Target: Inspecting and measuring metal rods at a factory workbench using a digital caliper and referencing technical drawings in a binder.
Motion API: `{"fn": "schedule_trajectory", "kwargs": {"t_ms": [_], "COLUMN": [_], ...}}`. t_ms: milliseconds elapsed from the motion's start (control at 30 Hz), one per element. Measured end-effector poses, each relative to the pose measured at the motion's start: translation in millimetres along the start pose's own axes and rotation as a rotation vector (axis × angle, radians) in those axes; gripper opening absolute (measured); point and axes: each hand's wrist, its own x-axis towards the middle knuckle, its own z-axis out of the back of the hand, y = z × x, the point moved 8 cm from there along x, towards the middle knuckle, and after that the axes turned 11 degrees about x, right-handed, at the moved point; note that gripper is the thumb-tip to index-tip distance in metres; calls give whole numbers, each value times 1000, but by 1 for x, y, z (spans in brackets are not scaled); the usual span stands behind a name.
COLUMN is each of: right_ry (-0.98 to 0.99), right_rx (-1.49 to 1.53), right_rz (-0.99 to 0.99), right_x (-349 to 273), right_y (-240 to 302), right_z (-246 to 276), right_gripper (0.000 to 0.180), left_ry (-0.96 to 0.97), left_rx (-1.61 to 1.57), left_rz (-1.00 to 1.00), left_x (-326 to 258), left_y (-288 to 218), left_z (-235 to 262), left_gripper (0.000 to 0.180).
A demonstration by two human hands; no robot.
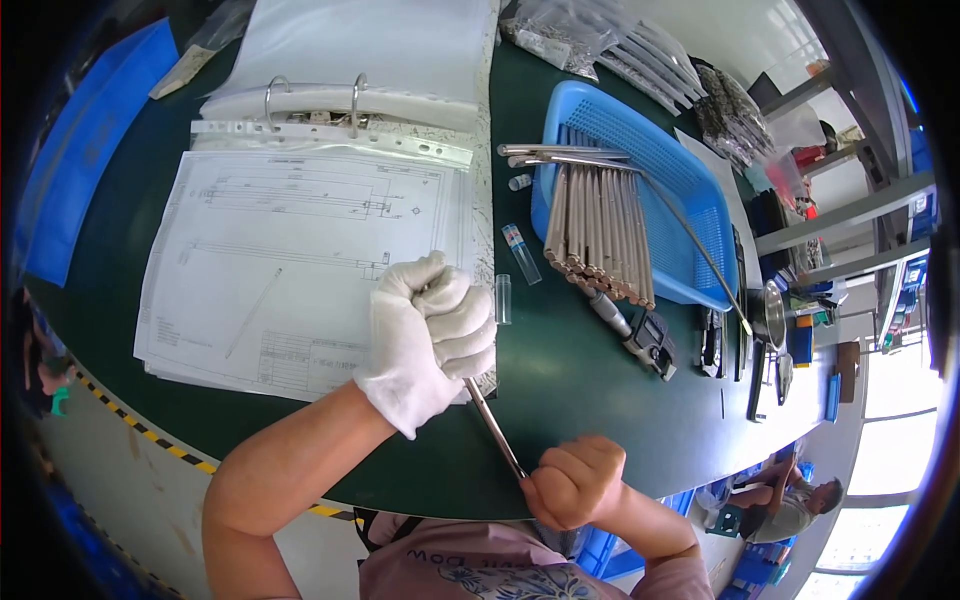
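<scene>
My left hand (pixel 432 330), in a white glove, is closed around the upper part of a thin metal rod (pixel 492 425) over the dark green table (pixel 570 390). My bare right hand (pixel 575 482) is clenched into a fist at the rod's lower end, near the table's front edge. The rod runs diagonally between the two hands. Under the gloved hand lies a sheet with a technical drawing (pixel 290 260), part of an open ring binder (pixel 320 100).
A blue plastic basket (pixel 690 200) right of the binder holds several metal rods (pixel 600 235). Small clear tubes (pixel 522 252) lie beside it. A digital caliper (pixel 640 335) rests in front of the basket. Bags of parts sit at the back. Another person sits at lower right (pixel 790 500).
</scene>
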Motion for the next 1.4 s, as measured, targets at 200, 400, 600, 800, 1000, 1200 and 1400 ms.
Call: {"fn": "schedule_trajectory", "kwargs": {"t_ms": [200,400,600,800,1000,1200,1400], "right_ry": [6,-207,-962,-1083,-1099,-1111,-1211], "right_rx": [240,260,118,-94,-252,-331,-283], "right_rz": [-251,-179,-222,-185,-99,-100,-88], "right_x": [10,-17,-91,-143,-136,-136,-150], "right_y": [-24,-36,-89,-125,-110,-106,-109], "right_z": [4,49,182,186,197,201,205], "right_gripper": [25,26,22,22,21,21,23], "left_ry": [14,17,367,861,1022,1085,1007], "left_rx": [-9,-11,483,1138,2063,2485,2522], "left_rz": [-36,-136,-580,-818,-762,-1056,-1058], "left_x": [-2,-27,-77,20,121,147,132], "left_y": [-9,-22,-63,15,114,152,138], "left_z": [-2,-35,-200,-290,-262,-231,-233], "left_gripper": [44,43,43,44,26,18,25]}}
